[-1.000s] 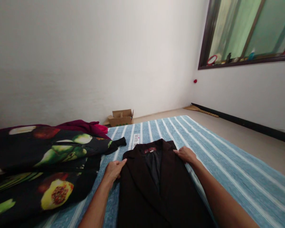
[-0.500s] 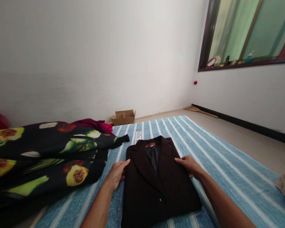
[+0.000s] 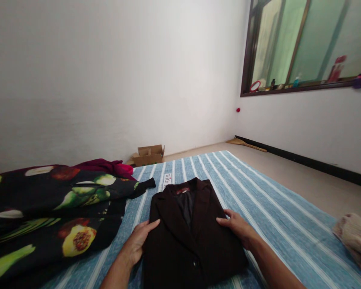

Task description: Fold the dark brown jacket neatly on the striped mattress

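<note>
A dark brown blazer (image 3: 180,237), folded into a neat rectangle, lies front up on a blue and white striped bed sheet (image 3: 276,224). Its collar points away from me, and a dark lining, a label and one button show. My left hand (image 3: 138,239) grips the blazer's left edge, thumb on top and fingers mostly hidden at the side. On the opposite edge, my right hand (image 3: 236,226) holds the cloth the same way, its thumb lying on the front.
Left of the blazer lies a black fruit-print garment (image 3: 105,204), with maroon cloth (image 3: 100,164) behind it. A cardboard box (image 3: 150,154) stands by the wall. Beige cloth (image 3: 353,239) lies at the right edge, and a broom (image 3: 248,144) on the floor.
Both hands have slid slightly toward me along the blazer's side edges. My view has turned a little to the right. The blazer stays flat and folded.
</note>
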Demonstrator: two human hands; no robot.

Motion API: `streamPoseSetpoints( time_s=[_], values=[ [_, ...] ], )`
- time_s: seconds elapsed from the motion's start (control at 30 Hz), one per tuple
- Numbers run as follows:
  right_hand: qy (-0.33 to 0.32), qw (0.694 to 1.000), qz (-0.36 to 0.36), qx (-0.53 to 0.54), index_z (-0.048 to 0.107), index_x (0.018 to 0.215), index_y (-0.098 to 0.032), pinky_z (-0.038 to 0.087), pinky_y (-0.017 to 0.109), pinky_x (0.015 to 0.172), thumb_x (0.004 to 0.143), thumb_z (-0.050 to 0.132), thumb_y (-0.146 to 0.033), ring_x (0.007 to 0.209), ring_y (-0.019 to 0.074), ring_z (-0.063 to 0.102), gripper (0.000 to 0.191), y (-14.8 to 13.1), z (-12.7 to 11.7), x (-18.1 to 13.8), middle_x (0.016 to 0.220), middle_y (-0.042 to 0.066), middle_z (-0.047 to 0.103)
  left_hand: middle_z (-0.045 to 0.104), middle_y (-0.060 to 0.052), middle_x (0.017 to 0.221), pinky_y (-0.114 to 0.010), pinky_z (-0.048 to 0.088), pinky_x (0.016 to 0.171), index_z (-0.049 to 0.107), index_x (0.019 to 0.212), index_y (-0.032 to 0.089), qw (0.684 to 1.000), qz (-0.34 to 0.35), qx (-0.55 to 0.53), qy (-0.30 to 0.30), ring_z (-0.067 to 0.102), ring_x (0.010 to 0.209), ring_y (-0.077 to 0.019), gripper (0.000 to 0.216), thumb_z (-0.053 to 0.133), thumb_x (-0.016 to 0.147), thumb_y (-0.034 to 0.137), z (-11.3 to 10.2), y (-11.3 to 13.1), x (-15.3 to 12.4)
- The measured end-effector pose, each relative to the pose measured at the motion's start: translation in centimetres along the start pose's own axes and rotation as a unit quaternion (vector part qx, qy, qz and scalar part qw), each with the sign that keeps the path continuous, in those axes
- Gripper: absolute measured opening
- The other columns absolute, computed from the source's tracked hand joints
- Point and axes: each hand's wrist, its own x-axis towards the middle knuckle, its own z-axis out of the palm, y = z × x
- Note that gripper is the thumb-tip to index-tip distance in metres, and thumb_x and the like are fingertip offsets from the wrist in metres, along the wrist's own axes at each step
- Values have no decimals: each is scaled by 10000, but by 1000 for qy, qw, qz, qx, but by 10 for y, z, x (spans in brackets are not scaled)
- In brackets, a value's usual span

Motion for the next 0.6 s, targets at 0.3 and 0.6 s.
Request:
streamPoseSetpoints(
  time_s=[0.3,0.6],
  values=[
    [-38,999,7,33,572,1082,-167,503,400,809,622,692,-267,880,270,658,486,4,2,-11,973,88,695,711,-82,965,-402,547,734,582,1106,231,1000,12,-2,-21,669,874,-316,616,802,544,352,4,3,-8],
    [-14,1000,-16,-10,526,1158,-207,525,370,680,547,558,-115,778,264,669,619,-11,16,-6,874,20,710,671,-70,1099,-397,518,843,560,1156,242,996,83,22,14,619,1006,-318,697,809,508,305,11,4,-5]
  ],
)
